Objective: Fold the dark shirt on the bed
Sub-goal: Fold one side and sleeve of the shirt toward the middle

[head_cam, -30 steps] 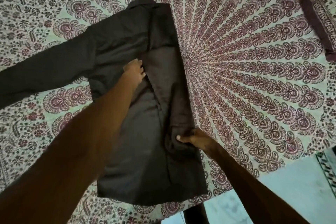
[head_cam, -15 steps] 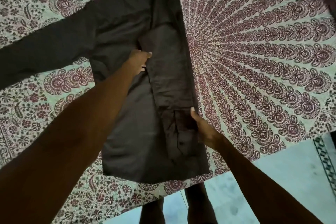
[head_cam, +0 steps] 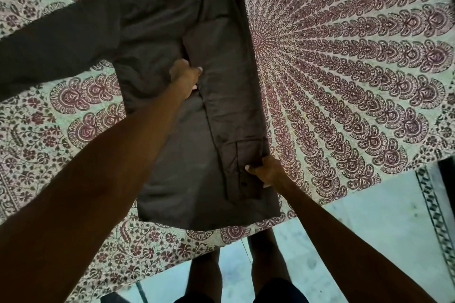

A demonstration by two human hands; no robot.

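Lying flat on the bed (its sheet is densely patterned), the dark shirt has its right side folded in over the body, while the other sleeve stretches out to the person's left. The left hand pinches the fold's inner edge at mid-shirt. The right hand grips the folded-in sleeve near the hem, thumb on top.

- bed covered by a pale sheet with maroon mandala and floral print
- near edge runs along the bottom, slanting up to the right
- dark shirt flat on the sheet, hem by the near edge, collar end cut off at top
- one sleeve spread out left on the sheet; other side folded in over the body
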